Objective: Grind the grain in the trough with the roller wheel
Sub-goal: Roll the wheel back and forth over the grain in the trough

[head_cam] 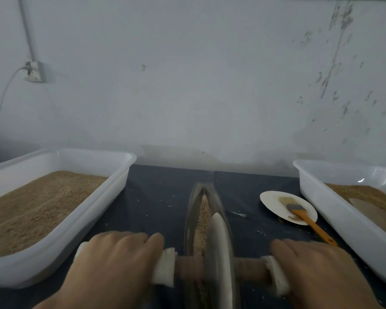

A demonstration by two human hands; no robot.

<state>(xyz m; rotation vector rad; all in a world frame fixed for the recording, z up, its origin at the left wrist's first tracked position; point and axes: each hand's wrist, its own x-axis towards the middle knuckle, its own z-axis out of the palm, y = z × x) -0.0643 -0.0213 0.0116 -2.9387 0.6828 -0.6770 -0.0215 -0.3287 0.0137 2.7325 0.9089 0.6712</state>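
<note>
Grinding underway: 2 hands, left (118,259) and right (314,266), each grip wrapped round roller wheel (220,253) handles; trough (188,219) grain (202,219) partly crushed, coarse.

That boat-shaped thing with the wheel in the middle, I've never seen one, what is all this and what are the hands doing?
This is a single view from a camera worn on the person's head, looking down at a dark table. The long narrow metal trough holds crushed tan grain. A pale disc-shaped roller wheel stands in it on a wooden axle. The left hand and right hand grip the axle's white-wrapped ends. A white plastic tub of grain sits on each side, and an orange-handled brush lies on a white paper plate.
</note>
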